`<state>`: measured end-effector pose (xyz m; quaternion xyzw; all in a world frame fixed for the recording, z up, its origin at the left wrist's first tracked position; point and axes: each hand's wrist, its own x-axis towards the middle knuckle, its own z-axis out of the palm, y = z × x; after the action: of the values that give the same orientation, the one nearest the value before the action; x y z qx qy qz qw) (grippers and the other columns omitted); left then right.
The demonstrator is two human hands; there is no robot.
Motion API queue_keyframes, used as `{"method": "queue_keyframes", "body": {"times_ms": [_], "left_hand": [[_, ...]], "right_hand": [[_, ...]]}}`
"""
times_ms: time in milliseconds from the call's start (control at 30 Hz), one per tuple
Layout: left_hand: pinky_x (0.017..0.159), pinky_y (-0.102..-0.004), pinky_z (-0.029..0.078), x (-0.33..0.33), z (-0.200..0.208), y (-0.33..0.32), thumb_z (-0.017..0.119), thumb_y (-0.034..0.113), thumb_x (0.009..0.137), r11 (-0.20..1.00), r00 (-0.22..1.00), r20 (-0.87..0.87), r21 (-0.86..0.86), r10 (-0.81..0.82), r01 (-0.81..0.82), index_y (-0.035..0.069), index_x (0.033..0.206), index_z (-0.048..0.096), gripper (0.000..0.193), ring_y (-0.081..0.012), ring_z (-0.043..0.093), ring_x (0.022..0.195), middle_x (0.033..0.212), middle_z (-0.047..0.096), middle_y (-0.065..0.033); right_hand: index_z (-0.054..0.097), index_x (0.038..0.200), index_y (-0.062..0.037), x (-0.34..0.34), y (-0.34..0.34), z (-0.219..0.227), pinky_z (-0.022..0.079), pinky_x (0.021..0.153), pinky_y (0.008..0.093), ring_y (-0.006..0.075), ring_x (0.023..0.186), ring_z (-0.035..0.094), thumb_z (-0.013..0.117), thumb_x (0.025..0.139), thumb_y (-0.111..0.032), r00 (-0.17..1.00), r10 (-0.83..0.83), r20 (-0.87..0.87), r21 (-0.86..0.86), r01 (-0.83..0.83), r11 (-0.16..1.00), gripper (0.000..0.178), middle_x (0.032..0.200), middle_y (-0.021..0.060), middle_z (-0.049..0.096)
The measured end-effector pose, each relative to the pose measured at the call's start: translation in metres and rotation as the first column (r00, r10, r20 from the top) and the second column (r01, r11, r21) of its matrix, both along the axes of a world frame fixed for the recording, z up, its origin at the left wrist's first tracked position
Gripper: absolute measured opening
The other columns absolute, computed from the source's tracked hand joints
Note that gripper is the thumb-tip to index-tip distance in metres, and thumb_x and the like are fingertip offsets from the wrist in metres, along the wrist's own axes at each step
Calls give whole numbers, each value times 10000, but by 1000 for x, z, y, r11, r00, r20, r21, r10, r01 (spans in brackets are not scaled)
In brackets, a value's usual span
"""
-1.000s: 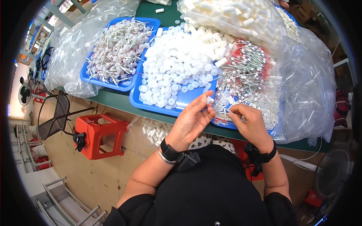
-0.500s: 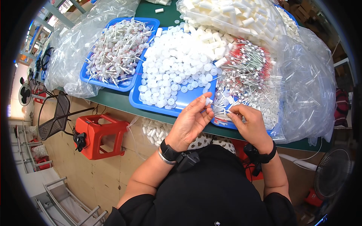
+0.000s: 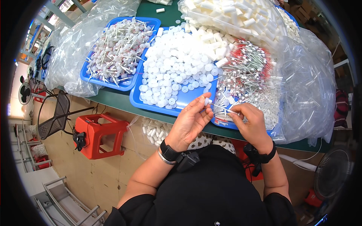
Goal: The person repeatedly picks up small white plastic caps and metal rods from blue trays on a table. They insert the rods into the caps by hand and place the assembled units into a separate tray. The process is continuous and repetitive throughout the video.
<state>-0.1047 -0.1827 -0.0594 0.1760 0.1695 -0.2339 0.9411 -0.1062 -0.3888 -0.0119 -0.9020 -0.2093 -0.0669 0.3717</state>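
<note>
My left hand (image 3: 191, 122) pinches a small white plastic disc piece (image 3: 207, 101) between thumb and forefinger, its other fingers curled. Out of that piece runs a thin pin (image 3: 218, 106) toward my right hand (image 3: 249, 119). My right fingertips are closed on a slim white stick (image 3: 230, 111) in line with the pin; whether the two join is too small to tell. Both hands hover above the near edge of a blue tray of white sticks and red-tipped pins (image 3: 249, 71). Left of it lies a blue tray (image 3: 188, 98) heaped with translucent white discs (image 3: 162, 81).
Farther left, another blue tray (image 3: 83, 77) holds a pile of assembled pin-and-disc pieces (image 3: 117, 51). A clear bag of white cylinders (image 3: 241, 17) lies at the back. Plastic bags (image 3: 305, 90) flank the trays on the green table (image 3: 113, 98). A red stool (image 3: 100, 137) stands below left.
My right hand has shifted slightly right, and more of the white stick shows beyond its fingertips. My left hand keeps its pinch almost in the same place.
</note>
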Motion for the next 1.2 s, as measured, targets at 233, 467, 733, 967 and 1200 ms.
{"method": "queue_keyframes", "body": {"times_ms": [233,467,733,967,1200], "left_hand": [[812,-256,528,-7,6,-9,550,207,985,993,990,96,69,-105,99,-12,1303,488,391,-101,581,844,922,578,-36],[801,-250,514,-12,7,-14,526,243,998,970,961,213,201,-179,136,-30,1309,487,416,-84,573,834,883,579,-12],[689,-217,484,37,37,74,556,183,983,789,850,481,427,215,-441,-32,1304,506,389,-80,559,725,838,586,0],[891,-298,521,97,71,177,538,182,984,653,806,448,484,386,-582,-59,1336,373,457,-262,607,1113,1173,598,-215],[807,-295,500,49,25,65,661,124,885,140,680,380,914,-627,-381,23,1157,628,292,-203,630,975,1101,655,-101]], "right_hand": [[635,880,-3,-2,9,1,445,525,273,138,530,559,636,901,-120,945,36,-324,221,38,975,119,695,57,622],[637,935,10,9,-1,-6,443,525,188,83,565,582,473,1021,-258,413,457,-788,598,332,730,325,725,45,650],[630,1038,-43,37,6,-10,505,612,356,271,673,645,574,931,-148,979,-39,-201,-75,24,997,159,818,135,647],[626,1008,-68,53,13,-25,506,642,408,328,750,613,599,838,-52,983,180,43,-401,-148,904,173,873,118,553],[610,953,-45,46,3,-16,505,632,400,326,748,620,611,812,-25,966,253,50,-298,-227,927,142,899,117,567]]}}
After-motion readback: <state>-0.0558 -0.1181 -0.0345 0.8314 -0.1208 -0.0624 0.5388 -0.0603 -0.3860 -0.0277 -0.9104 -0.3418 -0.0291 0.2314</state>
